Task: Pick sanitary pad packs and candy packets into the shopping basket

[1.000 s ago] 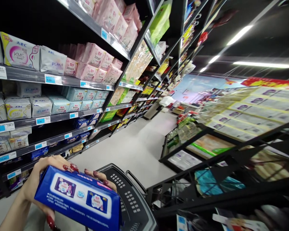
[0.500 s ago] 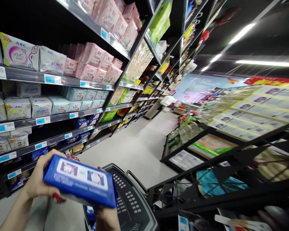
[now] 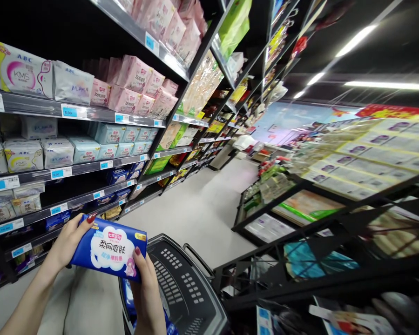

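Between my two hands is a blue pack of sanitary pads (image 3: 108, 246), its printed front with a white cloud shape turned up toward me. My left hand (image 3: 68, 242) grips its left end, the thumb with a dark red nail lying over the top edge. At the right end my right hand (image 3: 145, 274) holds it, thumb on the front and the other fingers hidden behind. Below the pack stands a black shopping basket (image 3: 195, 284), partly covered by my right arm. Blue packs (image 3: 169, 323) show inside it.
Shelves (image 3: 104, 111) on the left carry white, pink and light blue pad packs (image 3: 108, 135) above price tags. A pale aisle floor (image 3: 202, 204) runs away ahead. On the right, a slanted black rack (image 3: 265, 260) and stacked white-and-yellow boxes (image 3: 370, 153) border it.
The pack has been turned in my hands, from a side with two pictures to its front with large lettering. My right thumb now lies on that front.
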`<state>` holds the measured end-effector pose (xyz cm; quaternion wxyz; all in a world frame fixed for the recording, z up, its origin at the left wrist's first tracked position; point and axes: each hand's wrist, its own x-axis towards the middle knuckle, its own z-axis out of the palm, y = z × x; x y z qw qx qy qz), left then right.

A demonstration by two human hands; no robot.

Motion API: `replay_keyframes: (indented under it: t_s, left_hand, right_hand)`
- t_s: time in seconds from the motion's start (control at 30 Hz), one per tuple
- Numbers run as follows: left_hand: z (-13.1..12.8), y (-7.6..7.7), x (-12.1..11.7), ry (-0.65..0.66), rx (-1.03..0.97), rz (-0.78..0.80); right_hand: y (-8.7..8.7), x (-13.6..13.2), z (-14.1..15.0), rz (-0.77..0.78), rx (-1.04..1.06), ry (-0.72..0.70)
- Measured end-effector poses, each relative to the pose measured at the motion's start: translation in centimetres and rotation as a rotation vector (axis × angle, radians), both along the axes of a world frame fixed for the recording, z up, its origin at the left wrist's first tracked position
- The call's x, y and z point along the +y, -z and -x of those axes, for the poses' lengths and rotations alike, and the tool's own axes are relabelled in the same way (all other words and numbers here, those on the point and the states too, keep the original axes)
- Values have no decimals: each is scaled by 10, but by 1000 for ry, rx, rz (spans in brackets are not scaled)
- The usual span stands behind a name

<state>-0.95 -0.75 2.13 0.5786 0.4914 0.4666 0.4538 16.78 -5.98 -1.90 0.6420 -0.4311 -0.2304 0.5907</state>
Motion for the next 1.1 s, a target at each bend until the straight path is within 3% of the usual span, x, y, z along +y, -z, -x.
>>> replay_keyframes:
  t_s: [0.43,0.5,0.57,0.63,0.7,0.8,0.9,1.0,1.1]
  left_hand:
    - [0,0,0,1,31,-45]
    - [0,2,-1,-81,105,-163]
    - [-1,3,-2,-102,266,-370]
    - [-2,4,-4,29,467,-575]
    - [-5,6,-6,186,624,-729]
    - [-15,12,-9,169,702,-888]
    - [-24,18,-8,66,649,-972]
    - [-23,21,-7,44,512,-977]
    - [-12,26,-8,28,241,-762]
  right_hand:
    - [-2,0,1,-51,-54,2]
    - [-7,-1,3,-75,-176,84]
    - [-14,-3,7,-78,-426,242]
    - [-21,-7,12,-51,-696,376]
    - [-27,-12,20,-3,-878,404]
    - [-34,-19,38,29,-1026,440]
    - [-38,-25,56,-11,-1104,568]
    - [-38,-31,59,-96,-1111,588]
    - [-35,-33,44,-340,-896,453]
